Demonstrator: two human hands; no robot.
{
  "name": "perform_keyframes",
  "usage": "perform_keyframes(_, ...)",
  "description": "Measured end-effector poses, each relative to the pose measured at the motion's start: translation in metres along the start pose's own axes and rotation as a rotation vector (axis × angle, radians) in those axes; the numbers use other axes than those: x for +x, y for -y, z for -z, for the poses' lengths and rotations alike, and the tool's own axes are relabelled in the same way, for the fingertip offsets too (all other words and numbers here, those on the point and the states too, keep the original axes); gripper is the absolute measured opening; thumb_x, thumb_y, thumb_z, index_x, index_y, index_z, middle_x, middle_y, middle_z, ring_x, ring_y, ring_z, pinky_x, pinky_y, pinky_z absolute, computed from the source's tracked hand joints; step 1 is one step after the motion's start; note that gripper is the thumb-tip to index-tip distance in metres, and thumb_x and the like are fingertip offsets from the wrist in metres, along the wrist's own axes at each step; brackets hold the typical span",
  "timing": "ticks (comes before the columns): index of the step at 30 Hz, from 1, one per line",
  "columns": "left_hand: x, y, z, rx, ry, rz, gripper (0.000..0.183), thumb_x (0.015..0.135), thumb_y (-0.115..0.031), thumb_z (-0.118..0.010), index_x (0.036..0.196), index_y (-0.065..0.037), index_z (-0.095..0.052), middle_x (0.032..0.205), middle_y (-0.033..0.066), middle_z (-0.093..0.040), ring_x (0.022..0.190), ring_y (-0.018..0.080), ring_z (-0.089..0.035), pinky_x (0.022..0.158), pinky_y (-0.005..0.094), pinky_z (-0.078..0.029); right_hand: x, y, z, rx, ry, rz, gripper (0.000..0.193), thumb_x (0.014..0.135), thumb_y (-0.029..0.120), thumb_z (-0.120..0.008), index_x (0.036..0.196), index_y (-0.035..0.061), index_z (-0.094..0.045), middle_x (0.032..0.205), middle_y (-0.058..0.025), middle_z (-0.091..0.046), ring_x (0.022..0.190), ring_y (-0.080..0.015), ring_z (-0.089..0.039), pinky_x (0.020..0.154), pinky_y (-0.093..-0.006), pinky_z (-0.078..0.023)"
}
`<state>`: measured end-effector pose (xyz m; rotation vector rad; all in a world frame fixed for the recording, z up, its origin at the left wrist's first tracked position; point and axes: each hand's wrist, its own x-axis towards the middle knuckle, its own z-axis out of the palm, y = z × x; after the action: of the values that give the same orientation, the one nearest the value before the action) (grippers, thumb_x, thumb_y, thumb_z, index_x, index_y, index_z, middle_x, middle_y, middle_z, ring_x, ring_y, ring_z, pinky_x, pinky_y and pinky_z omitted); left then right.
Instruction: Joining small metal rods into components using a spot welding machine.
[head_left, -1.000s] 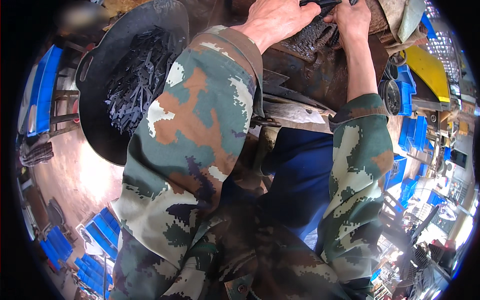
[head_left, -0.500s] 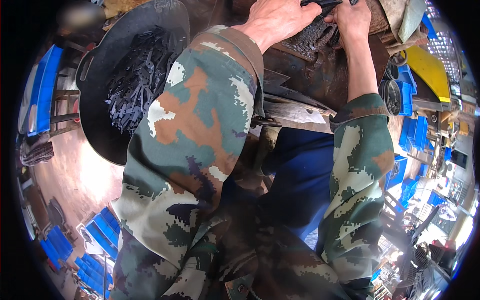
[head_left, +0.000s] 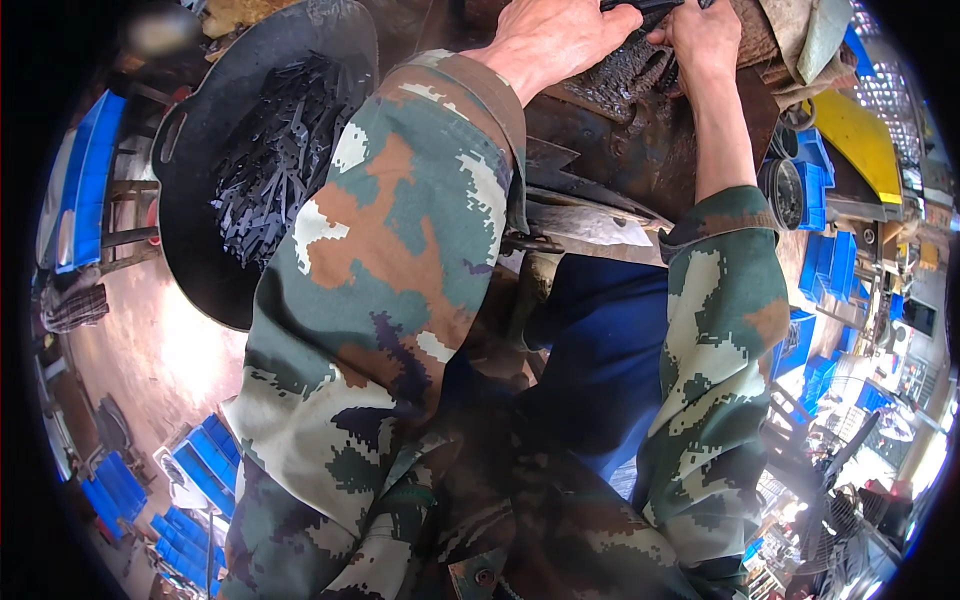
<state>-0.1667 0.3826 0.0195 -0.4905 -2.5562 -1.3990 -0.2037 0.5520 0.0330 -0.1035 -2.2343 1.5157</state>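
At the top edge of the picture, my left hand is closed, its thumb pressed along a dark, narrow piece that looks like metal. My right hand is closed too, its fingers pinched at the right end of that piece. The upper part of both hands and of the piece is cut off by the picture's edge, so its full shape cannot be told. Beneath the hands lies a dark, wet-looking, rough patch on a rusty brown work surface.
A large black pan with many thin dark metal strips stands left of my left arm. Folded cloth lies right of my right hand. Blue bins, a yellow panel and a fan stand around.
Hardly anything differs. Both hands stay closed at the dark piece, with only a very slight shift of the right hand.
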Motion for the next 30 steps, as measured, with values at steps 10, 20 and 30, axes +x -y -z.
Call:
perform_keyframes(10, -0.0002, -0.0025, 0.0024, -0.002, 0.010, 0.012, 0.049, 0.091, -0.035, -0.061, 0.119, 0.005, -0.064, 0.117, 0.0277, -0.064, 0.111, 0.0418, -0.061, 0.095, 0.0446, -0.048, -0.0053, 0.0058, 0.0000, -0.017, -0.011, -0.004, 0.027, 0.095, 0.026, -0.065, 0.098, 0.0001, -0.059, 0.082, -0.0092, -0.068, 0.049, -0.0149, -0.059, 0.039, -0.0277, -0.047)
perform_keyframes(20, 0.0000, -0.0016, 0.0017, -0.011, 0.010, 0.014, 0.049, 0.091, -0.034, -0.060, 0.119, 0.006, -0.064, 0.116, 0.0289, -0.064, 0.110, 0.0422, -0.061, 0.094, 0.0444, -0.048, -0.0020, 0.0005, -0.0014, 0.014, 0.000, 0.001, 0.026, 0.095, 0.026, -0.065, 0.098, 0.0015, -0.058, 0.080, -0.0087, -0.068, 0.051, -0.0146, -0.059, 0.039, -0.0274, -0.046)
perform_keyframes(30, -0.0005, -0.0064, 0.0067, -0.045, 0.069, 0.045, 0.044, 0.090, -0.033, -0.060, 0.111, 0.005, -0.065, 0.109, 0.0295, -0.065, 0.105, 0.0438, -0.062, 0.090, 0.0458, -0.049, -0.0020, -0.0017, -0.0016, 0.028, 0.008, 0.009, 0.026, 0.095, 0.027, -0.066, 0.096, 0.0022, -0.057, 0.079, -0.0096, -0.068, 0.051, -0.0147, -0.060, 0.038, -0.0272, -0.045)
